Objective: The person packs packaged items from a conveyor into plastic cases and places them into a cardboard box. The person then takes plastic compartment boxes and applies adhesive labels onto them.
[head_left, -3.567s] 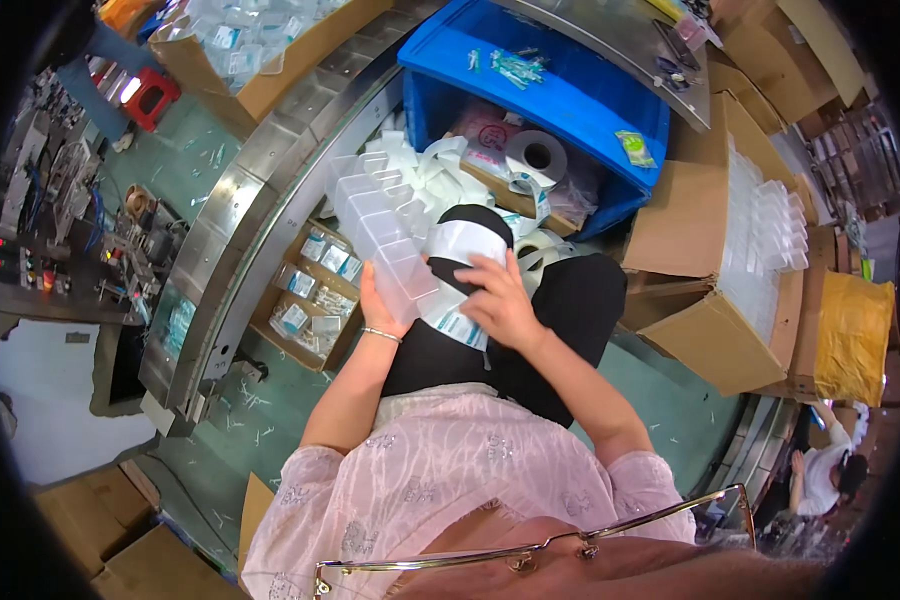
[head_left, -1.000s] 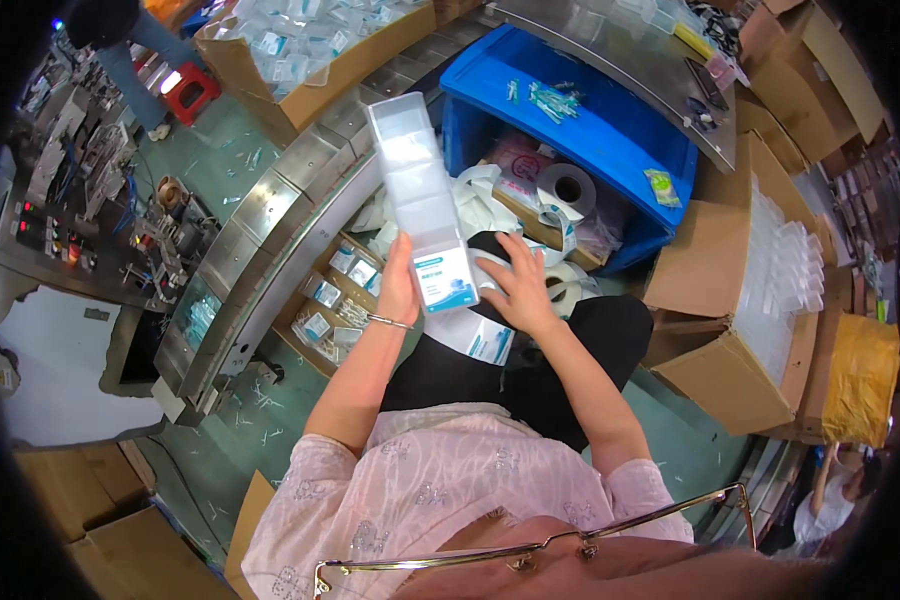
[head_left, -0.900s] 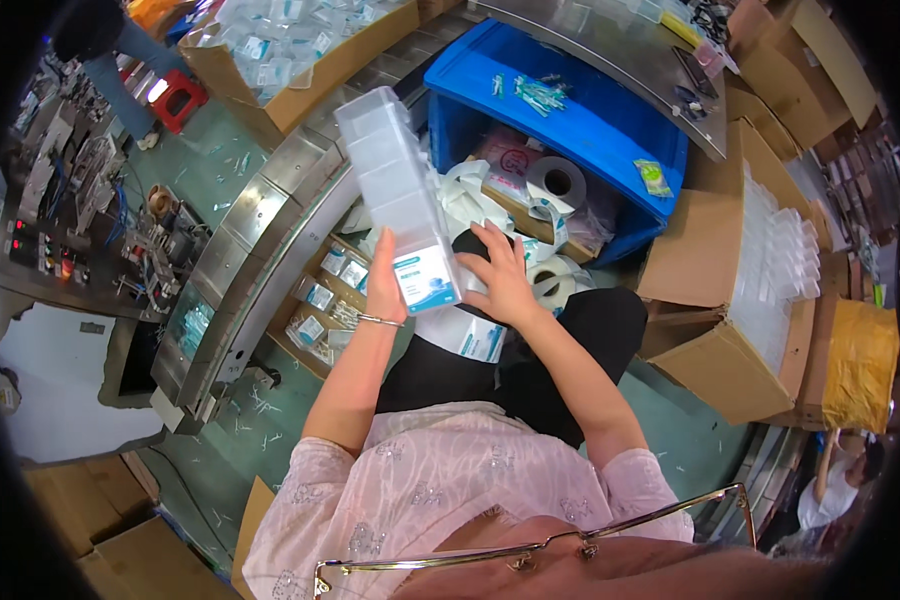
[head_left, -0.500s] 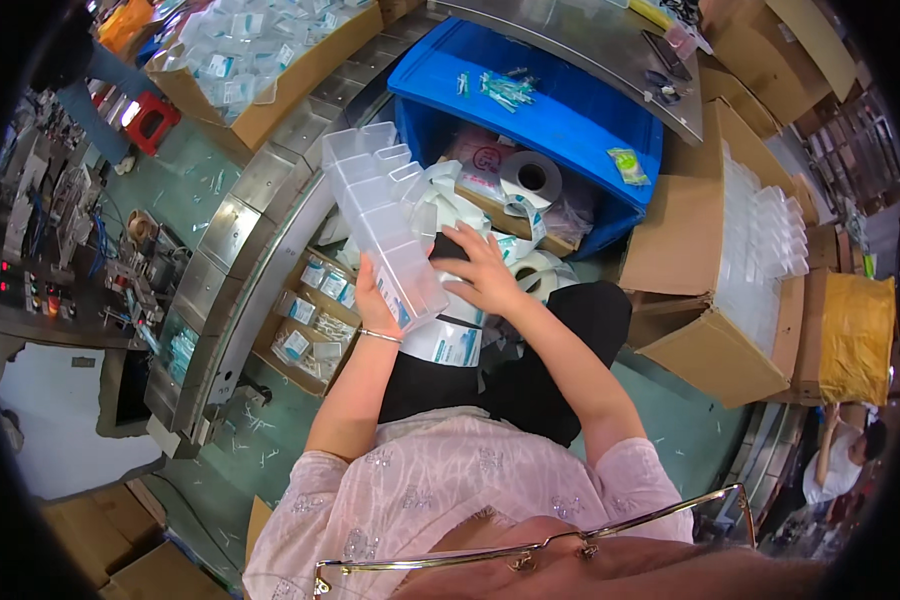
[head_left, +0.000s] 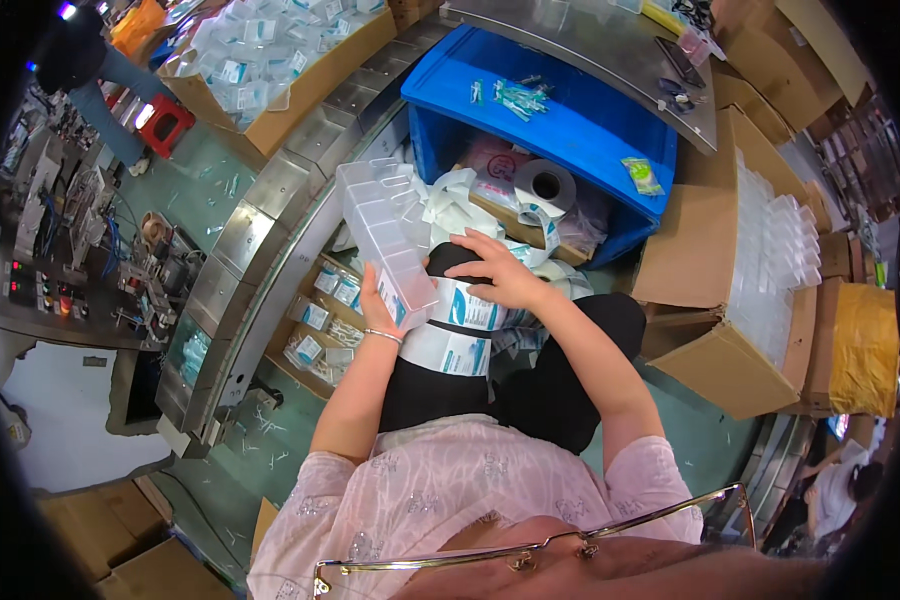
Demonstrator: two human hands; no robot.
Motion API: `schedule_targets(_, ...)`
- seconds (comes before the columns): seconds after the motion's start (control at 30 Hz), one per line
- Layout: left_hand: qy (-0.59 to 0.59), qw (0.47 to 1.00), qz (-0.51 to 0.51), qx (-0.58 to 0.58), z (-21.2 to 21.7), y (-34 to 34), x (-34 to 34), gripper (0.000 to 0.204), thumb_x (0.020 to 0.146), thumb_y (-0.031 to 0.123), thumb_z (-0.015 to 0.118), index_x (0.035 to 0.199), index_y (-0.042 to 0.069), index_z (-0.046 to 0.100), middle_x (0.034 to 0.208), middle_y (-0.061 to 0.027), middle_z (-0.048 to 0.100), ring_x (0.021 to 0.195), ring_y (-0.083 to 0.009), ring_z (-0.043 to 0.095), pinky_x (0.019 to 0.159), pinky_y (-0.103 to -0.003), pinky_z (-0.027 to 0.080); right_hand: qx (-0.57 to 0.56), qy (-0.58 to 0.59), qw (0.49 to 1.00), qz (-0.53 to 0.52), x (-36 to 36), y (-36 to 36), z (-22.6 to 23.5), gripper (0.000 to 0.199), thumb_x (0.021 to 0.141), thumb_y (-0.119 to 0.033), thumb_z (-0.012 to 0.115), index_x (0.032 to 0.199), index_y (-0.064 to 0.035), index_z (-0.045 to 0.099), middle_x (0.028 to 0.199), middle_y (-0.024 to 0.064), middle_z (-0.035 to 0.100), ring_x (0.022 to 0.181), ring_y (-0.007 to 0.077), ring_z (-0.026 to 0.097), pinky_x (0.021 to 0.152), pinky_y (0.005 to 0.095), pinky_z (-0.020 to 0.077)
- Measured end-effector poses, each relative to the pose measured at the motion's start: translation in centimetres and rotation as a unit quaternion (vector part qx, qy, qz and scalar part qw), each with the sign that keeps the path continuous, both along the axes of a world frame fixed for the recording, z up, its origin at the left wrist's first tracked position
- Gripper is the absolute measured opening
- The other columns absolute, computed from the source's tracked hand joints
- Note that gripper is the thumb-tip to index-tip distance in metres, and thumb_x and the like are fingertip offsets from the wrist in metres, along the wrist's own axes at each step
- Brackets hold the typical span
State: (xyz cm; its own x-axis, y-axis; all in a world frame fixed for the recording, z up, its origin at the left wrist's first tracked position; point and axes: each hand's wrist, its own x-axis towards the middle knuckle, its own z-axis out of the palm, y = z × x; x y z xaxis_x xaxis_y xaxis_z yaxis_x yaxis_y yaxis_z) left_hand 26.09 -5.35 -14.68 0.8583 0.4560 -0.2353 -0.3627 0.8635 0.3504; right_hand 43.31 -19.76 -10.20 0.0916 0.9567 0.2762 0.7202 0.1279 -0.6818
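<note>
My left hand [head_left: 382,305] is closed around the near end of a row of clear plastic boxes [head_left: 378,232], which slants up and away to the left. A printed label shows on the box nearest my palm. Across my thigh lies a strip of white and blue labels [head_left: 448,350]. Just over that strip hovers my right hand [head_left: 510,278], its fingers spread and its fingertips by the upper label. Whether those fingertips touch the label, I cannot tell.
Left of my knee sits a carton of labelled boxes and small white pieces [head_left: 315,320]. Ahead, a blue bin [head_left: 545,95] holds a label roll [head_left: 548,185] beside loose backing paper [head_left: 460,205]. Cartons of clear boxes stand at right [head_left: 770,270] and far left [head_left: 260,60].
My right hand has drawn away from the boxes toward the label strip. The row of boxes has come down a little, and more of the labels on my thigh now shows.
</note>
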Motion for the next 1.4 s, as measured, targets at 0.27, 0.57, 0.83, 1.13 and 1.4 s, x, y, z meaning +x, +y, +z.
schedule_targets(0.27,0.002,1.0,0.024,-0.006,0.1,-0.1,0.3,0.061,0.084,0.052,0.04,0.124,0.007,0.04,0.117,-0.0173,0.05,0.104,-0.0355,0.052,0.078,-0.052,0.046,-0.052,-0.089,0.994,0.026,-0.4,0.6,2.1,0.028,0.067,-0.009,0.065,0.093,-0.02,0.062,0.129,0.0019,0.041,0.127,0.0271,0.027,0.1,0.058,0.0208)
schedule_targets(0.57,-0.016,0.996,0.005,-0.083,-0.9,0.0,1.1,0.058,0.085,0.05,0.041,0.114,0.001,0.05,0.103,-0.0186,0.058,0.089,-0.0319,0.059,0.08,-0.044,0.047,0.112,-0.036,0.993,-0.025,-1.5,-2.6,0.9,0.013,0.062,-0.003,0.067,0.072,-0.0058,0.059,0.107,0.0099,0.055,0.106,0.0313,0.049,0.087,0.0412,0.0393)
schedule_targets(0.83,0.035,0.997,0.061,0.012,2.1,-1.5,0.8,0.051,0.088,0.037,0.047,0.127,0.007,0.035,0.112,-0.013,0.052,0.097,-0.0246,0.056,0.08,-0.037,0.047,0.264,0.451,0.81,-0.267,-4.9,-14.9,-0.9,0.009,0.075,0.004,0.058,0.081,-0.0024,0.056,0.106,0.0131,0.055,0.104,0.0257,0.05,0.095,0.0363,0.0344)
schedule_targets(1.13,-0.021,0.986,0.039,0.159,4.6,-1.9,-0.5,0.054,0.089,0.029,0.044,0.135,0.008,0.023,0.124,-0.013,0.044,0.107,-0.0262,0.05,0.088,-0.038,0.043,0.241,0.415,0.793,-0.375,-8.3,-8.8,3.3,0.016,0.085,0.0,0.047,0.1,-0.006,0.042,0.087,0.0058,0.049,0.076,0.0135,0.051,0.076,0.0309,0.0462)
schedule_targets(1.4,-0.242,0.968,-0.068,0.017,7.4,-3.9,-1.5,0.06,0.084,0.048,0.033,0.124,0.004,0.042,0.123,-0.0315,0.04,0.118,-0.0432,0.038,0.098,-0.053,0.03,0.235,0.576,0.763,-0.177,-14.4,-1.6,6.1,0.018,0.084,0.002,0.046,0.099,-0.0061,0.04,0.097,0.0046,0.047,0.087,0.0099,0.047,0.077,0.0249,0.0402)
